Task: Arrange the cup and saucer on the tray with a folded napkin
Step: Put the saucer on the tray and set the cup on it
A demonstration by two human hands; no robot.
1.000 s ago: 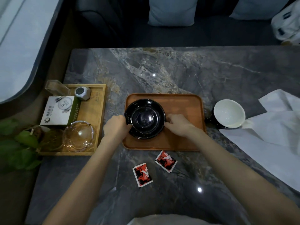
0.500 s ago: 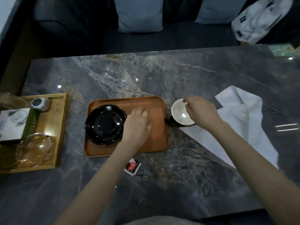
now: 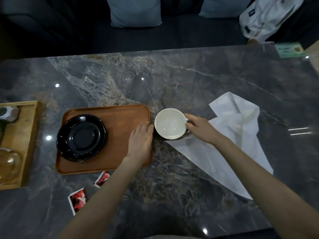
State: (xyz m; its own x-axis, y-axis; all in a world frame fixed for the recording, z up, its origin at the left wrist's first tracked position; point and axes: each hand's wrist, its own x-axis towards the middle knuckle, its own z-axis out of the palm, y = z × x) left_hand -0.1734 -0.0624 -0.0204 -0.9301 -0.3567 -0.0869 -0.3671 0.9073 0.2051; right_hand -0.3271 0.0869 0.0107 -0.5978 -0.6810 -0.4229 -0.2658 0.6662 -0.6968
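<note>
A black saucer (image 3: 80, 137) lies on the left half of the brown wooden tray (image 3: 119, 116). Just right of the tray stands a cup (image 3: 170, 124), white inside and dark outside. My right hand (image 3: 200, 129) grips the cup at its right side, thumb at the rim. My left hand (image 3: 141, 140) rests flat, fingers straight, on the tray's right edge, its fingertips close to the cup. A white napkin (image 3: 231, 135) lies unfolded and crumpled on the marble table to the right, partly under the cup and my right forearm.
Two red sachets (image 3: 101, 179) (image 3: 77, 200) lie on the table in front of the tray. A light wooden box tray (image 3: 29, 135) with a glass dish and small items stands at the far left. A green card (image 3: 289, 50) sits at the far right corner.
Both hands left the saucer. My right hand reached right and took hold of the cup. My left hand slid right across the tray to its right edge.
</note>
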